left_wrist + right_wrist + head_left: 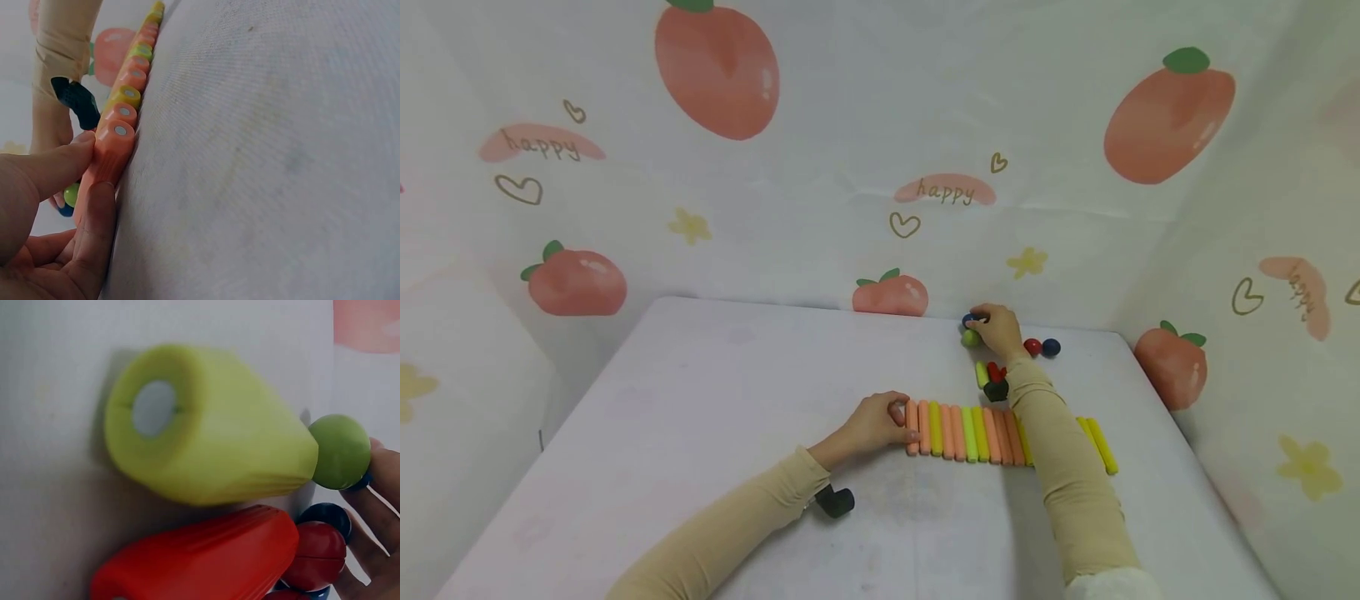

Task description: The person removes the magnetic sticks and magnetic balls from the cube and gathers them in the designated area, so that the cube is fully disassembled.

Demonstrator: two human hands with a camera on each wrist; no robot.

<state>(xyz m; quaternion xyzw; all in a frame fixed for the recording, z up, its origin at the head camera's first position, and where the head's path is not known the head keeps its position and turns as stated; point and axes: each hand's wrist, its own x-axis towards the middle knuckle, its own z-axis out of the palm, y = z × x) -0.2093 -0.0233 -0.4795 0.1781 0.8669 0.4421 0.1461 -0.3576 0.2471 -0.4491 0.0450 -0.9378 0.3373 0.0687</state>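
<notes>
Orange, yellow and lime magnetic sticks lie side by side in a long row. At its left end my left hand [874, 427] grips the outermost orange stick [912, 428], thumb and a finger near opposite ends in the head view. The left wrist view shows a grey round inset in the tip of this stick [112, 150]. Farther back, my right hand [998, 332] holds a blue ball [967, 320] in its fingertips. A green ball [972, 339] sits just in front of it; in the right wrist view, the green ball [339, 452] partly covers the blue one.
A lime stick [982, 375] and a red stick [994, 372] lie behind the row. Right of my right hand are a red ball [1032, 347] and a dark blue ball [1051, 347]. My right forearm hides part of the row. A printed cloth hangs behind the table.
</notes>
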